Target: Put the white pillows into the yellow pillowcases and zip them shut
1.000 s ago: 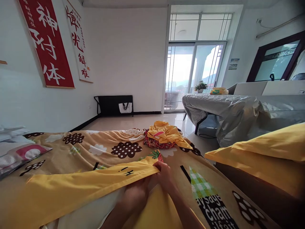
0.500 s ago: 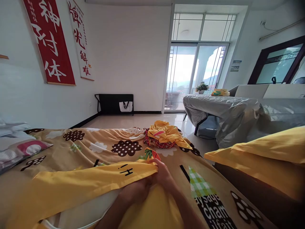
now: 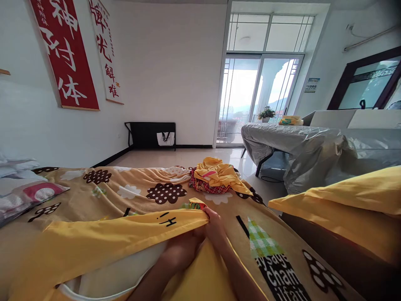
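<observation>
A yellow cloth cover (image 3: 125, 228) with a black "Hi" print stretches across the front, its long edge pulled taut. Beneath that edge its mouth gapes, and a white pillow-like filling (image 3: 125, 261) shows inside. My right hand (image 3: 215, 223) is closed on the cover's right-hand corner, pinching the cloth between thumb and fingers. My left hand (image 3: 184, 248) reaches under the taut edge, curled close to my right hand; its fingertips are hidden by cloth. A small patch with a red and green print (image 3: 197, 205) sticks up just beyond the pinched corner.
A tan patterned blanket (image 3: 109, 192) spreads underneath. Crumpled yellow cloth (image 3: 216, 171) lies on red plaid fabric at the far edge. More yellow cloth (image 3: 351, 200) hangs over a dark-sided box at right. A plastic-covered table (image 3: 282, 133) stands behind; a clear-wrapped bundle (image 3: 28, 196) lies left.
The printed patch beyond the corner has folded down, showing plain yellow on top. My right hand and the pinched corner have shifted slightly right. My left hand stays under the edge.
</observation>
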Action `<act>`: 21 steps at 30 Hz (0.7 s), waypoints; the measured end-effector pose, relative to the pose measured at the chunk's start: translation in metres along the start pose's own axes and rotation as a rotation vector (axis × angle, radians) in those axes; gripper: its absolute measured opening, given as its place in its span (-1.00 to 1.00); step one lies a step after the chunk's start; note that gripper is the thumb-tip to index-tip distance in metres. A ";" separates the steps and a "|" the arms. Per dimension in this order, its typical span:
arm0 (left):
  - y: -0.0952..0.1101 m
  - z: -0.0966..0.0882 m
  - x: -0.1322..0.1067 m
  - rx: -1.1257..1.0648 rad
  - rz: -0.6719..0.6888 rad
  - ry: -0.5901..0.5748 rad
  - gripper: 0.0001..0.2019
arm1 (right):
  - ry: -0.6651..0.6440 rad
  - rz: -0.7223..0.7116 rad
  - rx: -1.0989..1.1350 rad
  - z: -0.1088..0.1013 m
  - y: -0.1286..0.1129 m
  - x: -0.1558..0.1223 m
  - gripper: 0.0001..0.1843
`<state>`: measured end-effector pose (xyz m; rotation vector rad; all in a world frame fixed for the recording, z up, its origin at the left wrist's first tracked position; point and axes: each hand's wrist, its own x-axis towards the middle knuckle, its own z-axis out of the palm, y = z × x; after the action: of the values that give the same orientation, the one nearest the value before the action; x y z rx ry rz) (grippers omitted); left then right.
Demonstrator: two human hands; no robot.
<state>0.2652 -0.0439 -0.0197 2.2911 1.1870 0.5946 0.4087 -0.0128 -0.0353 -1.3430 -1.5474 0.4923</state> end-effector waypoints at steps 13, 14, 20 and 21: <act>0.007 -0.010 -0.005 0.126 0.006 -0.149 -0.47 | -0.131 -0.103 0.189 -0.001 0.012 0.003 -0.59; 0.004 -0.010 -0.005 0.102 0.016 -0.159 -0.48 | -0.104 -0.114 0.114 -0.003 0.012 0.003 -0.55; -0.010 -0.002 0.009 0.013 -0.078 0.076 -0.51 | 0.033 -0.137 -0.357 -0.011 -0.004 -0.001 -0.69; -0.011 -0.001 0.012 -0.017 -0.108 0.125 -0.51 | 0.033 -0.111 -0.423 -0.013 -0.008 -0.002 -0.72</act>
<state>0.2643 -0.0282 -0.0234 2.1873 1.3494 0.7134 0.4152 -0.0207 -0.0242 -1.5587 -1.7498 0.0714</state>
